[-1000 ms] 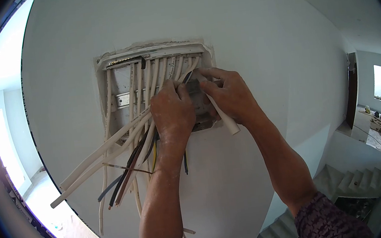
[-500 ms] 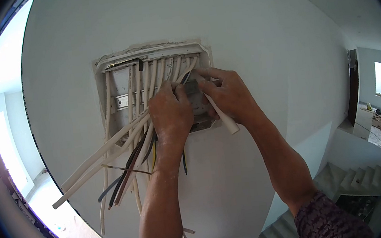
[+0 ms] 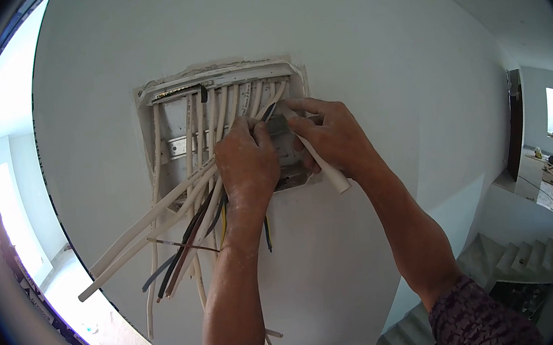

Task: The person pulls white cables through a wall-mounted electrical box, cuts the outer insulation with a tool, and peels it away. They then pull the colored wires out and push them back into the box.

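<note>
An electrical box (image 3: 226,77) is set into the wall, and several white cables come down from its upper edge. My left hand (image 3: 248,155) is closed around a white cable in front of the box, thumb upward. My right hand (image 3: 330,136) pinches a white cable sheath (image 3: 329,168), whose loose end slants down to the right below the palm. Between the two hands a dark wire (image 3: 271,111) shows where the white covering is opened. Cut white cables (image 3: 128,238) stick out to the lower left, past my left hand. The left fingertips are mostly hidden.
Black and brown wires (image 3: 181,256) hang below the box with a thin strip across them. A metal rail (image 3: 179,146) runs inside the box. Concrete stairs (image 3: 511,257) descend at the lower right. A bright opening (image 3: 18,213) lies to the left.
Both hands keep almost the same place and grip. The loose end of the sheath has shifted very slightly to the right.
</note>
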Demonstrator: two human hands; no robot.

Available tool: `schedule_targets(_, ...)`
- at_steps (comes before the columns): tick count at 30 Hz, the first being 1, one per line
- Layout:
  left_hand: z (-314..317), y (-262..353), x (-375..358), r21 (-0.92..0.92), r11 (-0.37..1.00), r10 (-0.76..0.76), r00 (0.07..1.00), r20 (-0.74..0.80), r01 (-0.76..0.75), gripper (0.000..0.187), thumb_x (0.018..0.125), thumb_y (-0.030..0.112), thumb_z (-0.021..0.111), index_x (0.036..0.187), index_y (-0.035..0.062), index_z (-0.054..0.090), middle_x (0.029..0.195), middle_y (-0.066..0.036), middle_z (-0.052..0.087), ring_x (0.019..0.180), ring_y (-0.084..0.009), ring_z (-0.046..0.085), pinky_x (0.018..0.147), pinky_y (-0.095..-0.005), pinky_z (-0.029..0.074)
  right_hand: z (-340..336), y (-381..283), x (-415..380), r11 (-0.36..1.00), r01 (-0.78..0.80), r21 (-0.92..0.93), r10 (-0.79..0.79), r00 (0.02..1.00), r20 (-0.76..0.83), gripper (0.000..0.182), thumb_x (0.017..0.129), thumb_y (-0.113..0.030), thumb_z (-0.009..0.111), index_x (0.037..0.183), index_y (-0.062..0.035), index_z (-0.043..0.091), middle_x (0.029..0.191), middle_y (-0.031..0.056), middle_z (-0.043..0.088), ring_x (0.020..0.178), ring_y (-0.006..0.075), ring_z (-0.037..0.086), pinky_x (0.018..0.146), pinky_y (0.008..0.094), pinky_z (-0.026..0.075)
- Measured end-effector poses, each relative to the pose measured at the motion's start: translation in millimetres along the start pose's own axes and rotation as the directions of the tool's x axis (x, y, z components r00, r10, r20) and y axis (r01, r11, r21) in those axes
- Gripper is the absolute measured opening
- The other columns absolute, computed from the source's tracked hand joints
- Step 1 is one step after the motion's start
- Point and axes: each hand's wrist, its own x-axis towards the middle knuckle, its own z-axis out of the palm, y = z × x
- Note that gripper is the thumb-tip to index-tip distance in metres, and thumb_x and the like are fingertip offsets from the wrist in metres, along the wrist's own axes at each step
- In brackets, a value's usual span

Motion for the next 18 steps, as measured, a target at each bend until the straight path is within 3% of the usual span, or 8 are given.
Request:
schedule_targets(6,0.8,-2.3,0.8,-0.017,1.000,0.014,1.000,-0.003,-0.015,0.023,0.100,0.015,0.061,0.102,-0.0052,0.072,0.078,-0.018,0.073,0.064,-0.0236,0.075,0.066,-0.0371,0.057,0.7,7.3,-14.4,0.996,-0.005,0.089,0.004,1.000,0.014,0.052,0.100,-0.017,0.062,0.146,0.0050,0.053,0.079,0.0115,0.068,0.053,0.0159,0.065,0.045,0.0319,0.055)
schedule_targets(11,1.5,-1.6,3.8,-0.024,0.999,0.037,0.999,-0.002,-0.037,0.021,0.098,0.013,0.062,0.102,-0.0053,0.072,0.076,-0.014,0.073,0.066,-0.0204,0.074,0.064,-0.0346,0.057,2.0,25.3,-36.6,0.947,0.036,0.321,-0.009,0.996,-0.086,0.054,0.102,-0.019,0.061,0.148,0.0054,0.045,0.087,0.0100,0.068,0.055,0.0116,0.058,0.048,0.0281,0.051)
schedule_targets(13,-0.3,4.5,6.5,-0.091,0.992,-0.082,0.995,0.062,0.088,0.021,0.094,0.014,0.063,0.100,-0.0042,0.073,0.090,-0.022,0.075,0.083,-0.0396,0.074,0.080,-0.0441,0.055,-0.6,31.3,-46.0,0.928,0.012,0.372,0.031,0.993,-0.110,0.050,0.102,-0.020,0.063,0.143,0.0054,0.049,0.085,0.0087,0.067,0.056,0.0105,0.057,0.047,0.0272,0.049)
schedule_targets(14,-2.8,11.5,7.7,-0.077,0.994,-0.075,0.995,0.062,0.079,0.021,0.094,0.014,0.063,0.100,-0.0042,0.073,0.090,-0.022,0.075,0.083,-0.0396,0.074,0.080,-0.0441,0.055,-1.6,34.2,-49.6,0.912,-0.015,0.410,0.073,0.989,-0.127,0.047,0.101,-0.021,0.064,0.139,0.0054,0.054,0.082,0.0074,0.066,0.056,0.0093,0.055,0.047,0.0264,0.046)
schedule_targets(15,-8.1,23.9,8.1,-0.126,0.972,-0.181,0.974,0.138,0.198,0.022,0.094,0.015,0.063,0.100,-0.0044,0.073,0.089,-0.022,0.075,0.084,-0.0394,0.073,0.081,-0.0438,0.056,-2.1,38.6,-52.4,0.905,-0.011,0.425,0.072,0.989,-0.126,0.047,0.101,-0.021,0.064,0.139,0.0054,0.054,0.082,0.0074,0.066,0.056,0.0093,0.055,0.047,0.0264,0.046)
schedule_targets(16,-11.1,34.5,8.9,-0.165,0.934,-0.280,0.935,0.216,0.317,0.023,0.094,0.016,0.064,0.100,-0.0045,0.073,0.089,-0.022,0.075,0.085,-0.0392,0.073,0.081,-0.0434,0.056,-2.3,44.5,-54.2,0.909,-0.035,0.416,0.093,0.989,-0.118,0.040,0.099,-0.022,0.068,0.127,0.0049,0.058,0.080,0.0069,0.065,0.054,0.0091,0.055,0.045,0.0259,0.044)
schedule_targets(17,-11.4,42.2,11.7,-0.151,0.939,-0.274,0.937,0.215,0.309,0.023,0.094,0.016,0.064,0.100,-0.0045,0.073,0.089,-0.022,0.075,0.085,-0.0392,0.073,0.081,-0.0434,0.056,-2.9,49.5,-56.2,0.912,-0.059,0.407,0.113,0.987,-0.111,0.034,0.098,-0.023,0.071,0.115,0.0045,0.063,0.078,0.0064,0.065,0.053,0.0088,0.055,0.043,0.0254,0.042)
schedule_targets(18,-11.3,49.3,15.7,-0.100,0.929,-0.326,0.914,0.243,0.357,0.025,0.094,0.019,0.065,0.100,-0.0041,0.074,0.089,-0.022,0.075,0.087,-0.0387,0.074,0.082,-0.0440,0.056,-2.0,52.1,-58.2,0.906,-0.055,0.421,0.112,0.987,-0.112,0.034,0.098,-0.023,0.071,0.115,0.0045,0.063,0.078,0.0064,0.065,0.053,0.0088,0.055,0.043,0.0254,0.042)
